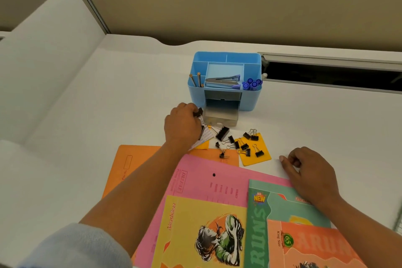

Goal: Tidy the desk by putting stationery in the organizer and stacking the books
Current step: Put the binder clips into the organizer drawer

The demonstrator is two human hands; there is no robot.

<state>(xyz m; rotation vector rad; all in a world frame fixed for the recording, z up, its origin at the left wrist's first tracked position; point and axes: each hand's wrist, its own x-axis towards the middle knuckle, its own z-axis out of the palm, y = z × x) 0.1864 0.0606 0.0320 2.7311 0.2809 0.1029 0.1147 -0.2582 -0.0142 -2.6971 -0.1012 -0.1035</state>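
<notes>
Binder clip [198, 112] pinched in left hand [182, 124] fingers, just beside open drawer [220, 115] of blue organizer [225, 93]. More clips [243, 144] loose on yellow note & worktop [108, 104]. Right hand [309, 169] loosely curled, holding nothing, resting near books [289, 200].

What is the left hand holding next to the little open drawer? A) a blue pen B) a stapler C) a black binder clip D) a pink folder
C: the left hand pinches a black binder clip in its fingers, right beside the open drawer of the blue organizer.
</notes>
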